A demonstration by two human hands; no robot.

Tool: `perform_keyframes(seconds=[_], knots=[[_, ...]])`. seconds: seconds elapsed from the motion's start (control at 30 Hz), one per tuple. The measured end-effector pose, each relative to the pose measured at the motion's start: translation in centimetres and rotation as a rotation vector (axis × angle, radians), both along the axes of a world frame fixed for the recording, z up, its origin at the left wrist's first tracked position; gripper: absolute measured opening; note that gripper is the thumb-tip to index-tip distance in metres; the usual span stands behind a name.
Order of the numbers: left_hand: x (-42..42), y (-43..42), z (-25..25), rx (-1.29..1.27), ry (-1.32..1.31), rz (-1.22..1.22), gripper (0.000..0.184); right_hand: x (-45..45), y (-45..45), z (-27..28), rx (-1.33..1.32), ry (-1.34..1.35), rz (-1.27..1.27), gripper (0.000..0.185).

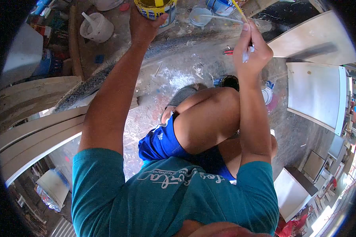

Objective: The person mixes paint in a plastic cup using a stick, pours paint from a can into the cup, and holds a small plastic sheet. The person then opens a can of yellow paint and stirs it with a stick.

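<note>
At the top of the head view, my left hand (143,31) is wrapped round the side of a yellow-and-blue paint can (169,15), which has yellow paint at its top. My right hand (252,47), to the right, pinches a thin yellow stick (239,8) between thumb and fingers. Its upper end runs out of the frame, so I cannot tell its kind. A pale thin rod (225,18) stretches from a small clear cup (199,17) to my right fingertips; whether they grip it is unclear. White smears mark my right palm.
A white tub (97,27) with a handle sticking out stands at upper left. Behind the cup is a blue can (221,6). An open dark can (228,81) and a white can (267,95) stand on the floor by my knee. White panels (315,93) lean at right; boards (43,138) lie left.
</note>
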State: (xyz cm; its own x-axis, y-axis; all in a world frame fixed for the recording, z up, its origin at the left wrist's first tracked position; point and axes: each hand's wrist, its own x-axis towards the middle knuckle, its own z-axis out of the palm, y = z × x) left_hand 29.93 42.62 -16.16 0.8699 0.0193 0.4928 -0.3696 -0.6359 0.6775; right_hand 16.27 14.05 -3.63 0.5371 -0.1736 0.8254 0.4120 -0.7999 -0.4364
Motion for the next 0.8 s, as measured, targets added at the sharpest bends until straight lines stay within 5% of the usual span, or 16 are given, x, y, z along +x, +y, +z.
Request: perform_keyframes(seconds=[0.8], knots=[[-0.3,-0.2,0.5,-0.036,-0.020,-0.016,0.098,0.5,-0.5,-1.7,-0.095,0.193,0.017,0.015]])
